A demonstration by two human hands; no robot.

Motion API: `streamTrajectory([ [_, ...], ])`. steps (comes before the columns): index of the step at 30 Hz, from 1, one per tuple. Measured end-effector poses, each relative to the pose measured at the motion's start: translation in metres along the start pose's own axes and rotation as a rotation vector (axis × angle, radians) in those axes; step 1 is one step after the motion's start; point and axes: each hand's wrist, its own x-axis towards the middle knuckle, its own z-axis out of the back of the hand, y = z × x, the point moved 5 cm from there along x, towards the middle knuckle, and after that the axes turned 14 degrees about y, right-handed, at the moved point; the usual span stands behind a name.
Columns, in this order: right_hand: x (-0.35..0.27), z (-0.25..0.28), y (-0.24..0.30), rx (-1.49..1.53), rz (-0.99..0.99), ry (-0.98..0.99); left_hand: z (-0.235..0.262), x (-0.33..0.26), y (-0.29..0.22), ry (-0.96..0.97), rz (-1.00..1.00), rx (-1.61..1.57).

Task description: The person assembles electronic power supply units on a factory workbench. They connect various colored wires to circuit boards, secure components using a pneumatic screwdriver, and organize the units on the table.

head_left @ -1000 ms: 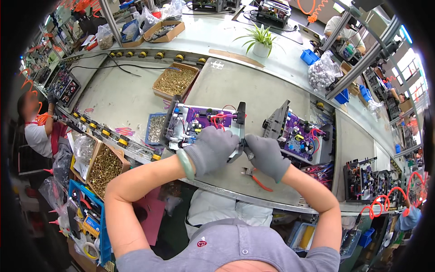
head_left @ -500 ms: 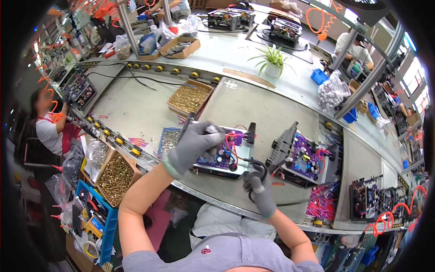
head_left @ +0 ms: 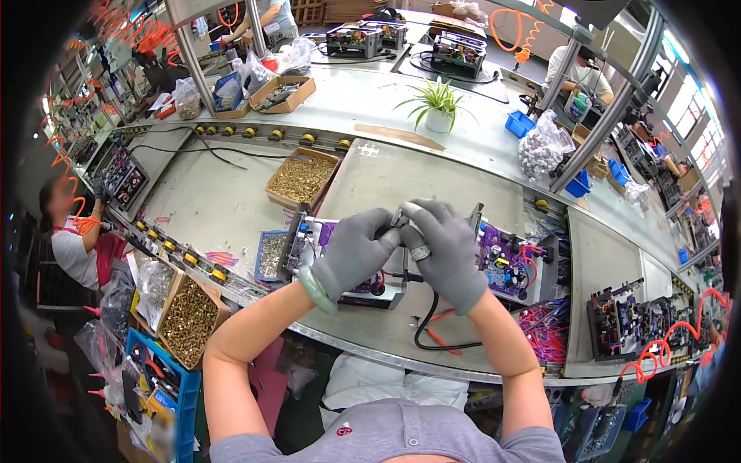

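Note:
My left hand (head_left: 356, 248) and my right hand (head_left: 444, 251), both in grey gloves, meet above an open-cased unit (head_left: 392, 296) with a purple circuit board. Their fingertips pinch together on a small dark piece, too covered by the gloves to name. Under my hands, most of the board is hidden. A black cable (head_left: 421, 332) runs from the unit's right side, loops toward the table's front edge and passes beneath my right wrist. Beside my right hand stands a second unit (head_left: 503, 264) with a purple board and red wires. A red-handled tool (head_left: 444, 338) lies near the cable.
A carton of brass-coloured fasteners (head_left: 303, 178) and a blue tray of small metal parts (head_left: 272, 256) sit to the left. Red and pink wires (head_left: 543, 339) lie at front right. Another carton (head_left: 191, 320) and a blue crate (head_left: 185, 413) flank the left edge. A co-worker (head_left: 81, 239) handles a unit far left.
My right hand has let go of the black cable and risen up and left to meet my left hand. My left hand has moved slightly right. The cable now lies loose; the view has shifted slightly.

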Motion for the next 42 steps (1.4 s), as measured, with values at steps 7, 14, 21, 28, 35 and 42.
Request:
streamTrajectory([
  [7, -0.015, -0.023, -0.035, 0.232, -0.12, 0.141, 0.003, 0.017, 0.011, 0.332, 0.02, 0.319],
  [14, -0.049, -0.076, -0.047, 0.695, -0.601, 0.24, -0.013, 0.028, 0.013, 0.559, 0.248, 0.939],
  [21, -0.045, -0.076, -0.043, 0.672, -0.561, 0.272, -0.007, 0.019, 0.021, 0.39, 0.242, 0.8],
  [28, -0.05, -0.081, -0.048, 0.602, -0.565, 0.252, -0.009, 0.019, 0.031, 0.355, 0.179, 0.754],
  [35, -0.045, -0.078, -0.037, 0.399, -0.456, 0.189, -0.033, 0.028, 0.046, 0.24, -0.057, 0.867],
  [42, -0.043, -0.065, -0.035, 0.354, -0.449, 0.272, -0.022, 0.018, 0.031, 0.302, -0.009, 0.87],
])
